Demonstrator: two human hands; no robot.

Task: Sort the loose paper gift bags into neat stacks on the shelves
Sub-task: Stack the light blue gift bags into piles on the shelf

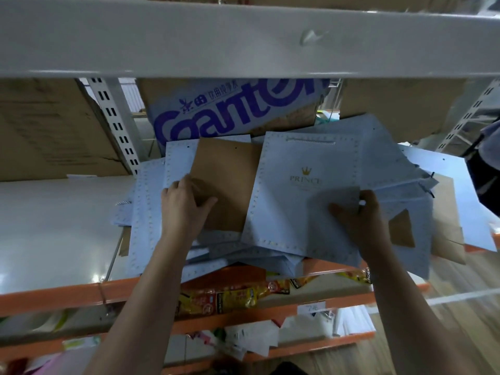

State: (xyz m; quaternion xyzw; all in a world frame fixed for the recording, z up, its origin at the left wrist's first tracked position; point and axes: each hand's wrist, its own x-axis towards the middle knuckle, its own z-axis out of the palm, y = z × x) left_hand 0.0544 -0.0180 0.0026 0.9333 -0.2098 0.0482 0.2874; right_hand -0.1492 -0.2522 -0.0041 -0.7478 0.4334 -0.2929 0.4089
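Observation:
A loose pile of flat light-blue paper gift bags [400, 169] with dotted borders covers the white shelf [54, 226]. On top lies a blue bag printed with a gold crown and "PRINCE" [303, 201]. My right hand [359, 212] pinches its lower right corner, thumb on the face. A brown kraft bag [230, 180] lies left of it, partly under it. My left hand [186, 204] grips the brown bag's left edge, with the fingers curled over it and the thumb on top. More blue bags [146, 212] spread beneath, some overhanging the shelf's orange front rail [67, 293].
A grey shelf beam [243, 41] crosses close overhead. A blue-and-white "Ganten" carton [238, 112] and brown cardboard boxes [48, 128] stand at the back. A slotted upright [116, 123] stands left. Lower shelves hold yellow snack packets [230, 296] and white paper items [257, 336].

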